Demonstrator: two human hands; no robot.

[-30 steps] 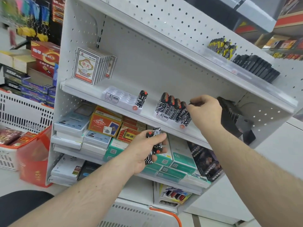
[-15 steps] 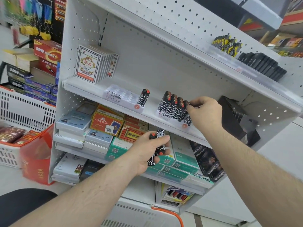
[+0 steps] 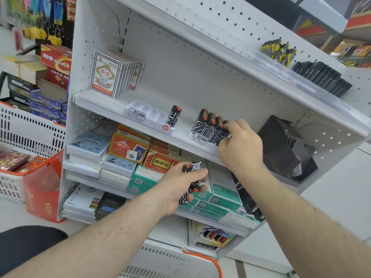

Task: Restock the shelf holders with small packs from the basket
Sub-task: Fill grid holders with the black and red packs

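Observation:
Two white holder trays stand on the middle shelf (image 3: 112,106). The left holder (image 3: 148,115) carries a single black-and-white patterned pack (image 3: 174,119) with a red cap at its right end. The right holder (image 3: 197,137) has a row of several such packs (image 3: 208,125). My right hand (image 3: 241,145) pinches one pack at the right end of that row, fingers curled round it. My left hand (image 3: 180,187) is lower, in front of the shelf below, gripping a few of the same packs (image 3: 192,177).
White card boxes (image 3: 108,75) stand at the shelf's left. A black display stand (image 3: 287,149) sits right of my right hand. Boxed goods fill the lower shelf (image 3: 128,149). A white basket with an orange rim (image 3: 202,257) is below; another basket (image 3: 30,127) is far left.
My right hand has moved left and down onto the right end of the pack row in the right holder. My left hand keeps its packs in about the same place.

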